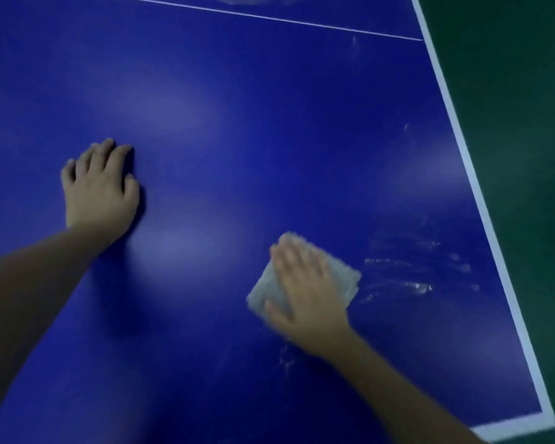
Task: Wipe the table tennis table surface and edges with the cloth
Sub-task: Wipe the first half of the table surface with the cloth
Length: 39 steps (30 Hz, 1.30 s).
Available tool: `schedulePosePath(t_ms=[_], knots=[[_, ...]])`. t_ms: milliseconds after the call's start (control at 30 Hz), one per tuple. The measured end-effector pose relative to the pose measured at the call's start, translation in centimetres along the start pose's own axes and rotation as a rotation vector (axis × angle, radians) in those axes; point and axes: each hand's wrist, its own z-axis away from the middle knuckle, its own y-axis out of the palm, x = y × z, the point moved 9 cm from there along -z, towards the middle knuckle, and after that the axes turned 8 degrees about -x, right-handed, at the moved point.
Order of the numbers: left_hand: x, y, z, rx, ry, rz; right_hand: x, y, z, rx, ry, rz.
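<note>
While your right hand (305, 290) presses flat, fingers together, the folded pale grey cloth (345, 277) lies under it on the blue table tennis table (269, 123), near right, one corner pointing right, its long axis hidden. Your left hand (100, 190) rests spread, left.

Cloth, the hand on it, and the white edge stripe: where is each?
cloth (345, 278): head view, bare right corner.
right hand (305, 290): head view, back of the hand.
white edge stripe (471, 174): head view, midway along the stripe.
</note>
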Motion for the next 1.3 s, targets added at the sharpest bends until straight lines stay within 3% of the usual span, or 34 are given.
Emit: schedulePosePath(t_ms=[133,233,333,433,500,600,867,1067,1200,1300], knots=[[-0.1,-0.2,0.0,-0.026,0.030,-0.003,9.2,2.2,8.2,0.065,-0.223,-0.006],[-0.9,-0.8,0.4,-0.034,0.062,-0.027,9.6,2.1,10.5,0.076,-0.238,0.027],[-2.2,-1.7,2.2,-0.005,0.117,-0.015,4.0,0.7,10.8,0.049,0.047,0.014],[-4.0,-2.7,6.5,0.069,0.302,0.122,-2.5,-0.6,12.3,-0.045,0.397,-0.014],[-4.2,-3.2,10.0,0.140,0.418,0.186,-4.1,-0.9,12.8,-0.092,0.541,-0.005],[-2.6,-3.7,13.1,0.200,0.454,0.197,-1.9,-0.8,11.8,-0.139,0.640,0.008],[4.9,-8.0,13.0,0.126,0.311,0.275,19.0,2.4,3.6,-0.038,0.086,-0.047],[7.8,-9.4,13.4,0.094,0.254,0.280,30.2,4.5,1.2,0.050,-0.247,-0.041],[8.0,-9.5,14.1,0.102,0.261,0.287,32.6,5.0,3.9,0.083,-0.444,-0.037],[7.3,-9.5,14.5,0.114,0.281,0.312,30.3,4.2,6.4,0.080,-0.419,-0.159]])
